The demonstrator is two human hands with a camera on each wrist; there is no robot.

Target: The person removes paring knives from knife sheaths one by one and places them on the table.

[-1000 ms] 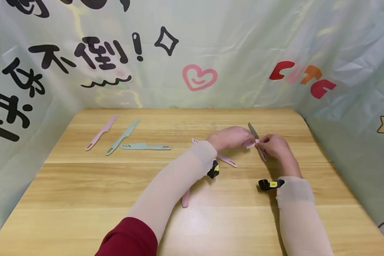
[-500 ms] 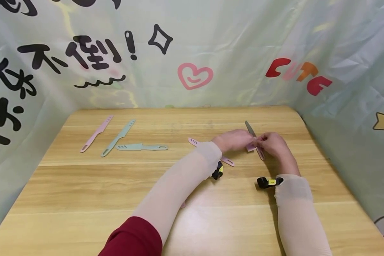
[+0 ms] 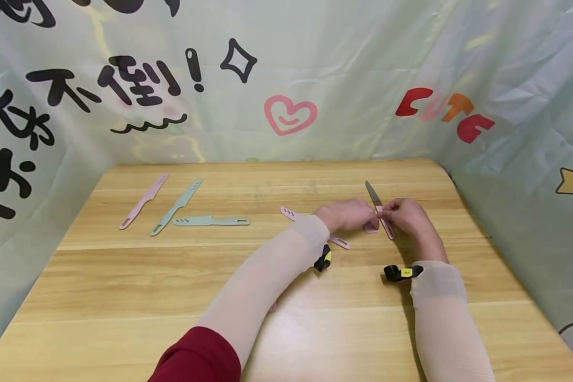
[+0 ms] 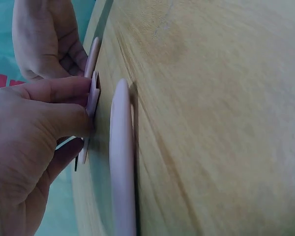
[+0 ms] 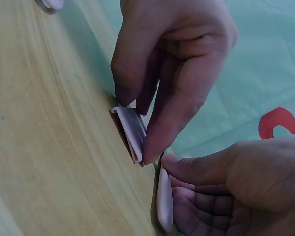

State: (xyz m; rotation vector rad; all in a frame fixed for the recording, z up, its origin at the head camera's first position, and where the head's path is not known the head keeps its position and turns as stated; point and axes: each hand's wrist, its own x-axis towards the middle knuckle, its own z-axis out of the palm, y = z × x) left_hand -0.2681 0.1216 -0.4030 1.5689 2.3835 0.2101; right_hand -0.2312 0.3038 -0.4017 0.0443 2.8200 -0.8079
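Pink-handled knife (image 3: 375,199) between right fingers (image 3: 393,212)

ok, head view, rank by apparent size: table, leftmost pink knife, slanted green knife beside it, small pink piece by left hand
1. Table
2. Leftmost pink knife, slanted green knife: too alike to rank
3. Small pink piece by left hand, partly hidden

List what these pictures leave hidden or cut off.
Head view: middle of the pink knife covered by the left sleeve.
Right wrist view: most of the metal blade, hidden by the left hand.
Left wrist view: lower end of foreground pink piece, cut by bottom edge.
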